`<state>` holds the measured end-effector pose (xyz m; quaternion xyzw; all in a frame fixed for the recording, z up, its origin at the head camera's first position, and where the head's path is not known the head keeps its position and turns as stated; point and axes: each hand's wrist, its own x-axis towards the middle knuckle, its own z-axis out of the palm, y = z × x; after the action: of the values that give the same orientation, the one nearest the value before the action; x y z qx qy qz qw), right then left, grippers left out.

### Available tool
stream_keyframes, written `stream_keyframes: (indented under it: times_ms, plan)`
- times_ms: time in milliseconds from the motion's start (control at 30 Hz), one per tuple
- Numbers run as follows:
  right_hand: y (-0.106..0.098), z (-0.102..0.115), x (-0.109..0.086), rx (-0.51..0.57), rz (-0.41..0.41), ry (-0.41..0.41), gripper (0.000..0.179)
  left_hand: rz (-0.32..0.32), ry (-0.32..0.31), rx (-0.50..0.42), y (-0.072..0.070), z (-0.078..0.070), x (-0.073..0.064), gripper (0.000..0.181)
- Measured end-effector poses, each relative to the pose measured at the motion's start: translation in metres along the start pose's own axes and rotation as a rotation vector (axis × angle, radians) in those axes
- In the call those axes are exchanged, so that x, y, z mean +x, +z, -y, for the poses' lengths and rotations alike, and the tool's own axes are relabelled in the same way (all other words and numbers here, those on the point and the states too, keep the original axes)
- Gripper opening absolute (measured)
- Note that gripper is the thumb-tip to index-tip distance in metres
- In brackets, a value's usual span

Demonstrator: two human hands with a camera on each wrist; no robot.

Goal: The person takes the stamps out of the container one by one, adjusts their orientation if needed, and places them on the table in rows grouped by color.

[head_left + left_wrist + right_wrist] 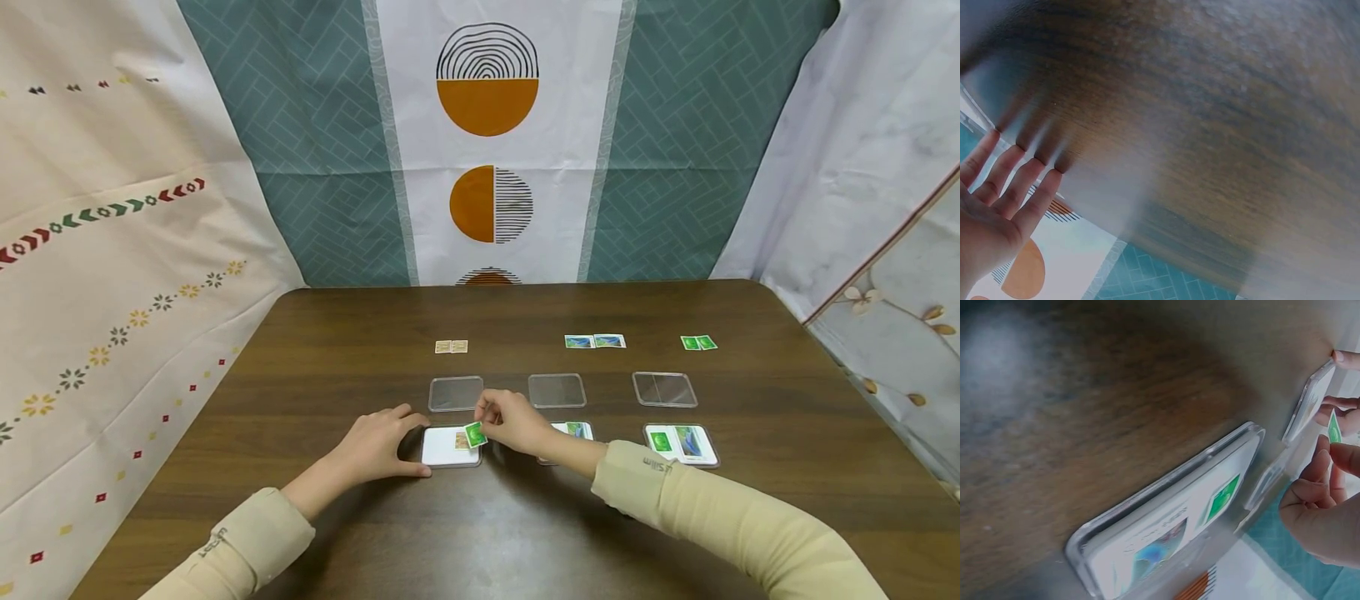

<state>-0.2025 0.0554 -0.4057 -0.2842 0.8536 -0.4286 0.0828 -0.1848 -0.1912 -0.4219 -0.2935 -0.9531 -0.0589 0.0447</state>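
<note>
My right hand (513, 421) pinches a small green stamp (475, 434) between thumb and fingertips, over the right part of a white card (438, 450) in a shallow clear case. Partly covered by it, a tan stamp (461, 440) lies on that card. At the case's left side, my left hand (378, 446) touches the edge with thumb and fingers spread apart. The left wrist view shows its fingers (1038, 197) nearly straight. In the right wrist view the green stamp (1334, 427) stands tilted above the case (1310, 400).
Right of the hands are two more cased cards, one (579, 430) partly behind the right wrist, the other (708, 446) bearing green and blue stamps. Farther back lie clear lids (456, 394), (557, 390), (664, 389). Behind them are pairs of tan (452, 347), blue (595, 342) and green stamps (698, 342).
</note>
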Motion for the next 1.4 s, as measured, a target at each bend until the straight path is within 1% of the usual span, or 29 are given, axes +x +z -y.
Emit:
stream_keyframes:
  times_ms: [200,333,433,567,767,967,1100,1400]
  plan:
    - [-0.006,-0.005,-0.005,0.005,0.008,0.016,0.010,0.000,0.003,-0.004,0.000,0.001,-0.001,0.065]
    - [-0.012,-0.008,-0.008,-0.029,-0.013,0.008,0.011,0.008,-0.003,-0.004,0.001,0.001,0.000,0.065]
    - [-0.015,-0.010,-0.010,-0.056,-0.028,-0.013,0.011,0.010,-0.002,-0.003,0.001,0.002,0.000,0.065]
    - [-0.017,-0.012,-0.012,-0.067,-0.031,-0.021,0.013,0.009,-0.005,-0.006,0.000,0.002,0.000,0.065]
    - [-0.024,-0.014,-0.015,-0.091,-0.052,0.005,0.014,0.008,-0.006,-0.007,0.000,0.002,0.001,0.065]
    - [-0.034,-0.016,-0.018,-0.077,-0.076,0.042,0.011,0.003,0.001,0.000,-0.001,0.002,0.001,0.064]
    - [-0.042,-0.019,-0.020,-0.073,-0.085,0.044,0.010,0.000,0.003,0.003,-0.002,0.002,0.001,0.063]
    - [-0.058,-0.028,-0.029,-0.042,-0.083,0.052,0.009,0.016,-0.010,-0.005,-0.002,0.001,0.000,0.064]
